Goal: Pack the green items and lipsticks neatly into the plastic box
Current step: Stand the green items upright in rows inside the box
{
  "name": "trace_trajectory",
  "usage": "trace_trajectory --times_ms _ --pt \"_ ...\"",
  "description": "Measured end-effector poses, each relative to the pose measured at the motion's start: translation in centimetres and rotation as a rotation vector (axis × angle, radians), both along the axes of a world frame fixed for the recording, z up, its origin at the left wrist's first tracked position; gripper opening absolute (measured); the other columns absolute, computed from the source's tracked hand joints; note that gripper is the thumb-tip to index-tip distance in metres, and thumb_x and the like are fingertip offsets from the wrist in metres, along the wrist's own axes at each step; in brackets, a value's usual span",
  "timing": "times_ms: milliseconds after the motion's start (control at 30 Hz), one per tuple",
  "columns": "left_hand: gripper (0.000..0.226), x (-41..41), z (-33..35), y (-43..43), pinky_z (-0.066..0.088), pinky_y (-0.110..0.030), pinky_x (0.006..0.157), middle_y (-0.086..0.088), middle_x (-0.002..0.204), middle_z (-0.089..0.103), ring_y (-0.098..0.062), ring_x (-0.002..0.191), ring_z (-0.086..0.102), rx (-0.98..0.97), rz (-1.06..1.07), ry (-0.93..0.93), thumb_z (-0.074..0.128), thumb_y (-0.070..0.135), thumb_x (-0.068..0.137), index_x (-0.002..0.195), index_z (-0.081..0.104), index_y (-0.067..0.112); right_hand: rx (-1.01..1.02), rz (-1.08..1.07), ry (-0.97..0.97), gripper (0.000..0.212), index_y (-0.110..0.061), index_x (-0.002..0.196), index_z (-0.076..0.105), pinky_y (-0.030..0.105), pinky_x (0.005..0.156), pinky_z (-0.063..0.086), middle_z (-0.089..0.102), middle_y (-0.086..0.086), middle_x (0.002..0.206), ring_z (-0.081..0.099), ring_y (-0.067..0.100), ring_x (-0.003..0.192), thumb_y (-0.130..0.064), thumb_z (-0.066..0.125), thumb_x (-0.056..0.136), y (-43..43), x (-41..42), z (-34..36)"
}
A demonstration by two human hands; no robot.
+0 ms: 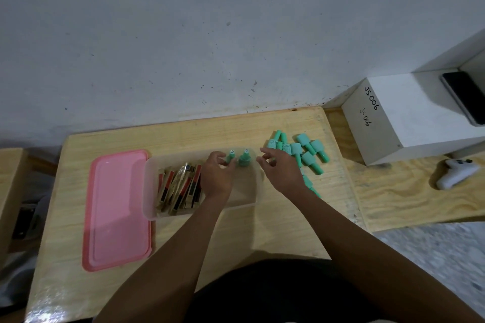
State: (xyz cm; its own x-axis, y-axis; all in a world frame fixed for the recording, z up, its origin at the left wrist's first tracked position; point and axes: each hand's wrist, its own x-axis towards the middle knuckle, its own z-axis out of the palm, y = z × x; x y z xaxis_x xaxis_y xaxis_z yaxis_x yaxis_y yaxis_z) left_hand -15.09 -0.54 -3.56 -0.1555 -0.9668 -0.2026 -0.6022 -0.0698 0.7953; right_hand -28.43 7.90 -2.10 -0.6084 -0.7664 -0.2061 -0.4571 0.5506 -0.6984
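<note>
Wooden worktop (236,231) carries the plastic box (157,214) with lipsticks (181,189) inside; left hand (217,176) fingers grasp a standing green bottle (231,157), right hand (280,170) fingers released beside another (244,158).

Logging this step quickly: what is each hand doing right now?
Left hand: fingers closed around an upright green bottle in the plastic box.
Right hand: fingers loosely open, holding nothing.

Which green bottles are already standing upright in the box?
The two green bottles between the hands, at the plastic box's far side, caps up. The other green bottles lie on their sides on the table to the right.
</note>
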Motion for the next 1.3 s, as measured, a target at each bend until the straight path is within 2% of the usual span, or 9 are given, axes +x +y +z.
trace_trajectory --times_ms 133,333,500,600,700,867,1167,1233,1300 --pt "0.021 0.1 1.5 0.8 0.048 -0.03 0.06 0.003 0.079 0.065 -0.014 0.071 0.06 -0.18 -0.13 0.036 0.072 0.034 0.081 0.091 0.063 0.017 0.05 -0.095 0.117 0.031 -0.026 0.122 0.065 0.027 0.075 0.052 0.067 -0.007 0.114 0.062 0.006 0.085 -0.037 0.059 0.095 3.7 -2.9 0.2" --pt "0.013 -4.1 3.6 3.7 0.039 -0.024 0.058 0.01 0.075 0.059 -0.006 0.064 0.048 -0.356 -0.648 0.014 0.063 0.033 0.085 0.089 0.068 0.022 0.239 -0.18 0.107 0.027 -0.029 0.116 0.067 0.028 0.073 0.049 0.069 -0.007 0.11 0.062 0.01 0.087 -0.039 0.059 0.092 10.9 -6.9 -1.2" --pt "0.026 -7.6 2.8 6.5 0.043 -0.03 0.072 -0.001 0.1 0.063 -0.021 0.095 0.059 -0.15 -1.006 -0.24 0.058 0.03 0.089 0.111 0.065 0.02 0.417 0.014 0.017 0.033 -0.031 0.122 0.064 0.035 0.08 0.053 0.065 -0.002 0.115 0.061 0.017 0.1 -0.043 0.058 0.091 12.6 -7.1 -2.2" --pt "0.032 -8.8 1.8 8.3 0.045 -0.035 0.08 -0.003 0.12 0.057 -0.023 0.11 0.055 -0.181 -1.124 -0.444 0.056 0.028 0.09 0.121 0.059 0.023 0.425 0.039 0.089 0.031 -0.031 0.121 0.064 0.033 0.075 0.049 0.065 0.0 0.114 0.06 0.018 0.1 -0.042 0.056 0.092 12.5 -7.0 -2.6" --pt "0.035 -9.1 0.8 9.5 0.045 -0.038 0.081 -0.006 0.119 0.053 -0.026 0.109 0.054 -0.236 -1.216 -0.565 0.058 0.027 0.087 0.123 0.058 0.024 0.408 0.059 0.115 0.029 -0.027 0.116 0.066 0.03 0.07 0.045 0.065 0.001 0.108 0.059 0.017 0.094 -0.041 0.056 0.092 12.4 -7.3 -2.8" --pt "0.032 -9.2 -0.4 9.9 0.045 -0.039 0.081 -0.008 0.122 0.048 -0.027 0.107 0.053 -0.338 -1.264 -0.636 0.058 0.028 0.087 0.118 0.06 0.025 0.286 0.017 0.064 0.028 -0.025 0.117 0.068 0.033 0.076 0.051 0.066 0.003 0.109 0.06 0.018 0.094 -0.036 0.06 0.092 13.2 -8.3 -2.9" --pt "0.025 -10.4 -1.3 9.5 0.043 -0.041 0.087 -0.008 0.14 0.041 -0.027 0.116 0.051 -0.457 -1.344 -0.639 0.05 0.031 0.093 0.114 0.06 0.02 0.072 -0.204 0.066 0.029 -0.015 0.111 0.069 0.023 0.072 0.049 0.069 -0.001 0.102 0.059 0.008 0.082 -0.035 0.063 0.092 13.4 -9.0 -1.2" --pt "0.029 -10.3 -1.0 9.5 0.044 -0.041 0.087 -0.008 0.141 0.04 -0.027 0.113 0.054 -0.437 -1.29 -0.593 0.047 0.029 0.095 0.12 0.058 0.016 0.054 -0.233 0.063 0.031 -0.014 0.111 0.069 0.024 0.071 0.05 0.068 -0.003 0.097 0.059 0.008 0.082 -0.039 0.059 0.094 13.0 -9.1 -0.4" --pt "0.031 -10.1 -0.2 9.4 0.045 -0.037 0.079 -0.007 0.128 0.048 -0.024 0.1 0.057 -0.311 -1.172 -0.434 0.047 0.028 0.095 0.118 0.058 0.011 0.021 -0.251 0.057 0.033 -0.014 0.106 0.07 0.022 0.065 0.048 0.067 -0.005 0.089 0.059 0.006 0.076 -0.042 0.056 0.095 12.5 -9.2 0.6"
